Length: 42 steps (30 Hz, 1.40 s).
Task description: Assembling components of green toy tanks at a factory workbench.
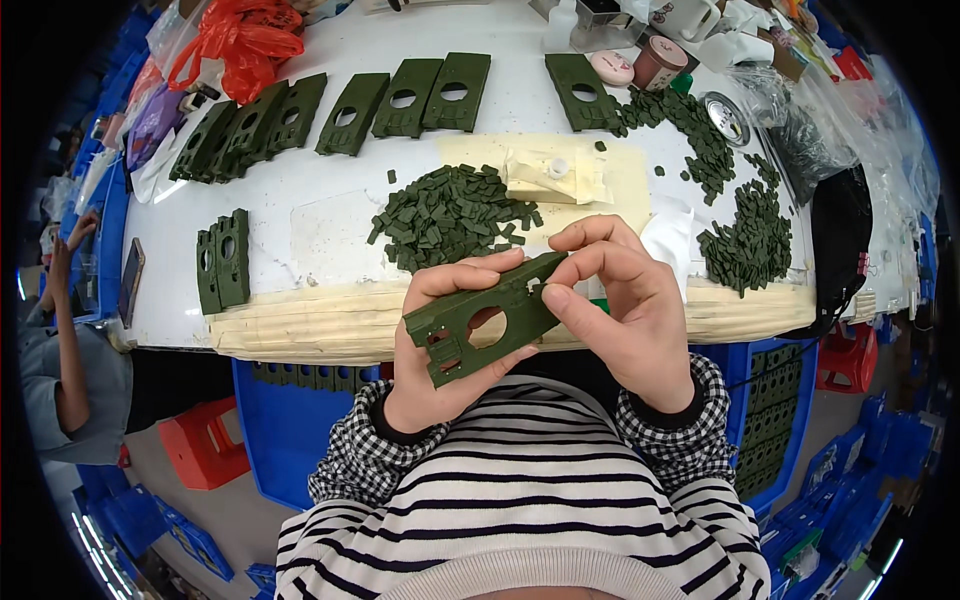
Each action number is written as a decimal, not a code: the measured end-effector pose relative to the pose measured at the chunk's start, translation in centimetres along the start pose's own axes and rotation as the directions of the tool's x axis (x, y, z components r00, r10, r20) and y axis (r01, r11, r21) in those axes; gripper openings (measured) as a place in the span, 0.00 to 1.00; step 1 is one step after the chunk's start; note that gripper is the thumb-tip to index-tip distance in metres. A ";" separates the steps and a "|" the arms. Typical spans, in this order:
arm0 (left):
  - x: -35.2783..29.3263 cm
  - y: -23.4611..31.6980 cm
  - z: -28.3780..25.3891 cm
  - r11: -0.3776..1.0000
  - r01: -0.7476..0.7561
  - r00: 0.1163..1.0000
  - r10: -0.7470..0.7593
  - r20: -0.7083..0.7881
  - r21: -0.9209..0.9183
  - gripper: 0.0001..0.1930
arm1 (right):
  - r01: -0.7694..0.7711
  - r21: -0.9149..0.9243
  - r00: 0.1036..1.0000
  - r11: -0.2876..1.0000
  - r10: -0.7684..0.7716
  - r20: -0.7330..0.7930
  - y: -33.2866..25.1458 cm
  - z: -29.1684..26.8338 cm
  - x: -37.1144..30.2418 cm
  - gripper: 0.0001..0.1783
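Observation:
My left hand (425,385) is closed around a dark green moulded plastic panel, which looks like a toy tank hull top (462,345), with a large round hole and smaller openings. It is held tilted above the table's front edge. At the panel's right end, my right hand (630,310) is closed in a pinch, thumb and forefinger against the plastic. Whatever lies between those fingertips is hidden. Just beyond my hands is a heap of small flat green pieces (440,210). Beside the heap sits a cream taped block (560,178) with a white round cap.
More green panels (405,98) stand in a row at the back, and others (225,258) at the left. Loose small pieces (745,235) lie at the right. Blue crates (290,430) with panels sit below the table. A person's arm (68,330) shows at far left, near a phone (131,280).

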<state>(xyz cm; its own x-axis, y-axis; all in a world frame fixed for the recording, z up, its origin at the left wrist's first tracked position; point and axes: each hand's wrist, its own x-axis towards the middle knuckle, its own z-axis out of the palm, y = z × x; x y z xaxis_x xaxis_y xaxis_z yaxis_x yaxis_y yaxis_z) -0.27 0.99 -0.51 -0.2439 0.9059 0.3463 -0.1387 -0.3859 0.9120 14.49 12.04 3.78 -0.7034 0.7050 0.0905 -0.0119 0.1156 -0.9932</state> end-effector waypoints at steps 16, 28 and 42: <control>-0.2 -0.3 0.2 0.999 -0.011 0.999 0.013 -0.037 0.048 0.29 | 0.086 -0.082 0.994 0.993 -0.092 -0.066 0.7 0.5 0.1 0.04; -0.5 -0.5 0.3 0.997 -0.006 0.997 0.011 -0.071 0.073 0.28 | 0.112 -0.117 0.991 0.987 -0.119 -0.060 0.9 0.5 0.2 0.05; -0.7 -0.6 -0.1 0.998 0.002 0.999 0.001 -0.036 0.065 0.30 | 0.046 -0.035 0.998 0.998 -0.044 0.037 1.4 0.2 -0.1 0.05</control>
<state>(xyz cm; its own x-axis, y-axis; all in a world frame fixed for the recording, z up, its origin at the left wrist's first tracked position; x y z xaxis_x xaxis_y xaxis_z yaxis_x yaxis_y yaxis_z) -0.08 0.59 -1.32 -0.2780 0.8988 0.3389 -0.0766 -0.3724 0.9249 14.41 12.01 2.42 -0.7277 0.6731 0.1318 -0.0193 0.1720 -0.9849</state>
